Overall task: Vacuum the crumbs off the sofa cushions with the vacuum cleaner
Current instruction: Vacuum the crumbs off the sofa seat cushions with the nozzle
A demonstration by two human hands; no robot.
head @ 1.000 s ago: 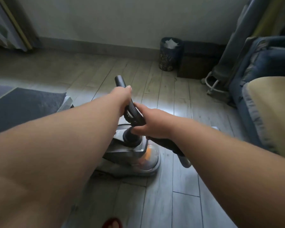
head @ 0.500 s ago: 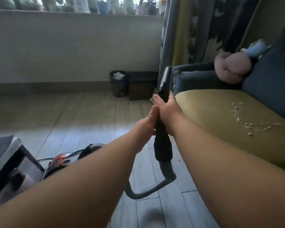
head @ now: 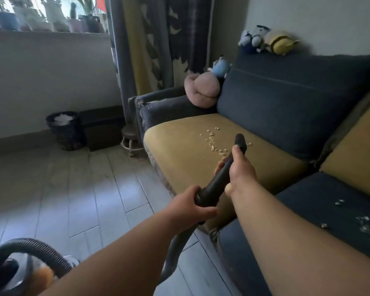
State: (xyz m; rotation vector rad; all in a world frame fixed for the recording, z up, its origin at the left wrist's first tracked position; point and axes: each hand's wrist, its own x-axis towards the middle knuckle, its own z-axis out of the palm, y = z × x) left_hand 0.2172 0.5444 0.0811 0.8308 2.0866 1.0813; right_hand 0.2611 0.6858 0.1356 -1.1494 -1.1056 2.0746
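Note:
I hold the black vacuum nozzle tube (head: 219,178) with both hands. My right hand (head: 240,170) grips it higher up, my left hand (head: 189,205) grips its ribbed lower end. The nozzle tip (head: 240,140) hovers over the yellow seat cushion (head: 179,146), right beside a scatter of pale crumbs (head: 213,142). More crumbs (head: 363,221) lie on the dark blue cushion (head: 308,210) at the right. The vacuum body (head: 19,272) with its grey hose (head: 36,251) sits on the floor at lower left.
Plush toys (head: 203,90) rest on the sofa's armrest and on the backrest top (head: 267,39). A dark waste bin (head: 64,130), a dark box (head: 103,127) and a small stool (head: 130,137) stand by the wall left of the sofa. Wooden floor (head: 73,189) spreads to the left.
My view swung from the floor and vacuum body up to the sofa. Both hands carried the nozzle tube right and forward, from upright beside the cushion edge to over the crumbs.

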